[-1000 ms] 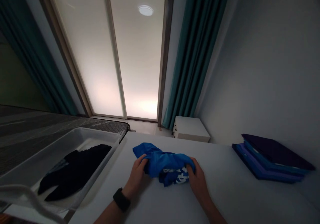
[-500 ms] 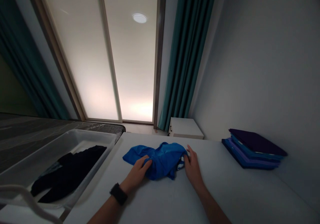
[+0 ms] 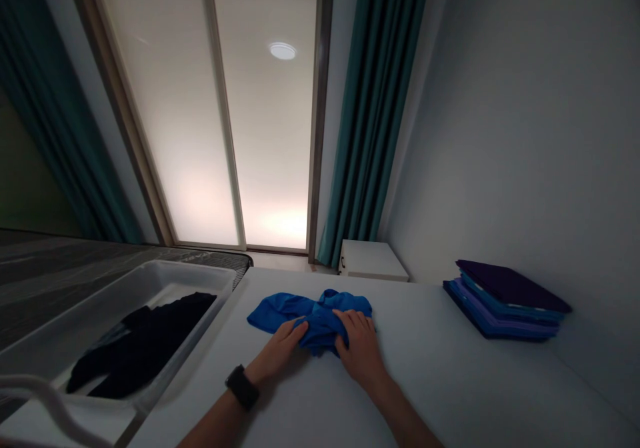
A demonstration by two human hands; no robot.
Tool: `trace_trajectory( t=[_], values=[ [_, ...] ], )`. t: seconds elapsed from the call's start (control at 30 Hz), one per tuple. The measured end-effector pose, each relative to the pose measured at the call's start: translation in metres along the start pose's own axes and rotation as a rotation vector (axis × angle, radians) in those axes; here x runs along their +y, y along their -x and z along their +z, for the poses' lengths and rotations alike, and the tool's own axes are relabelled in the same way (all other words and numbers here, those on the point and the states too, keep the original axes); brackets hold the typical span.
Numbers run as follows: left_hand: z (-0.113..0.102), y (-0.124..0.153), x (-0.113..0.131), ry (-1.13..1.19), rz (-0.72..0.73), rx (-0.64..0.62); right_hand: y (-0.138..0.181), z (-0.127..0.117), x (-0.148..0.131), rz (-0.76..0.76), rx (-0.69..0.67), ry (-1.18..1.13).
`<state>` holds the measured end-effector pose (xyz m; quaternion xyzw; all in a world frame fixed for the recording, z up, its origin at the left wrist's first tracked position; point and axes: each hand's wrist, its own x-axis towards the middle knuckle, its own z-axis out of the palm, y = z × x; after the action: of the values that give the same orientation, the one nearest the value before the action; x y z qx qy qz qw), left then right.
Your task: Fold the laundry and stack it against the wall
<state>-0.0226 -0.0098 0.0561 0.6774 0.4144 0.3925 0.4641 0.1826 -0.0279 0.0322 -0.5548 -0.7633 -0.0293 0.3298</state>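
Observation:
A crumpled blue garment (image 3: 285, 309) lies bunched on the white tabletop (image 3: 310, 405) in front of me. My left hand (image 3: 280, 349), with a black watch on its wrist, grips the garment's near left edge between thumb and fingers. On the right side of the cloth, my right hand (image 3: 359, 343) lies over it with fingers curled around a fold. The fingertips of both hands are partly hidden in the fabric. What kind of garment it is cannot be made out.
A translucent plastic bin (image 3: 225, 281) with dark clothes (image 3: 155, 341) inside stands to the left. Folded blue and purple clothes (image 3: 510, 295) form a stack at the right, near the wall. Beyond the table's far edge is a small white cabinet (image 3: 373, 259).
My right hand has moved left from the garment's right edge onto its near middle, and the patterned bit there is now covered. The left hand stays nearly in place.

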Motion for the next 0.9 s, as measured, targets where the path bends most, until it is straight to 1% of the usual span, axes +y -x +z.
trace_trajectory(
  t=[0.07,0.13,0.17,0.27,0.3,0.33,0.37,0.47,0.6,0.67,0.73,0.8,0.87,0.9],
  values=[
    [0.000,-0.002,0.002,0.036,0.028,0.069,-0.002,-0.003,0.006,0.050,0.009,-0.020],
    [-0.001,-0.006,-0.001,0.092,0.042,0.174,-0.004,-0.007,0.012,0.125,0.031,-0.035],
    [-0.003,-0.007,-0.004,0.121,0.035,0.253,-0.004,-0.010,0.015,0.172,0.042,-0.044],
    [-0.007,-0.012,-0.017,0.173,-0.028,0.547,-0.006,-0.017,0.024,0.331,0.092,-0.105],
    [-0.009,-0.013,-0.022,0.179,-0.044,0.617,-0.007,-0.019,0.027,0.374,0.118,-0.138],
    [-0.010,-0.013,-0.025,0.184,-0.050,0.656,-0.007,-0.020,0.029,0.404,0.145,-0.176],
    [-0.011,-0.014,-0.028,0.189,-0.051,0.666,-0.007,-0.021,0.031,0.423,0.173,-0.217],
    [-0.013,-0.015,-0.032,0.214,-0.054,0.624,-0.006,-0.023,0.030,0.447,0.214,-0.397],
    [-0.013,-0.017,-0.029,0.224,-0.079,0.571,-0.009,-0.029,0.021,0.547,0.136,-0.818],
    [-0.012,-0.017,-0.027,0.241,-0.082,0.552,-0.011,-0.031,0.020,0.586,0.129,-0.959],
    [-0.012,-0.017,-0.023,0.291,-0.090,0.539,-0.012,-0.033,0.022,0.564,0.129,-1.028],
    [-0.013,-0.017,-0.019,0.341,-0.100,0.526,-0.011,-0.033,0.025,0.482,0.099,-1.039],
    [-0.015,-0.015,-0.013,0.310,-0.064,0.520,-0.011,-0.033,0.029,0.395,0.065,-0.986],
    [-0.017,-0.014,-0.011,0.251,-0.023,0.504,-0.011,-0.033,0.032,0.365,0.070,-0.934]
  ],
)
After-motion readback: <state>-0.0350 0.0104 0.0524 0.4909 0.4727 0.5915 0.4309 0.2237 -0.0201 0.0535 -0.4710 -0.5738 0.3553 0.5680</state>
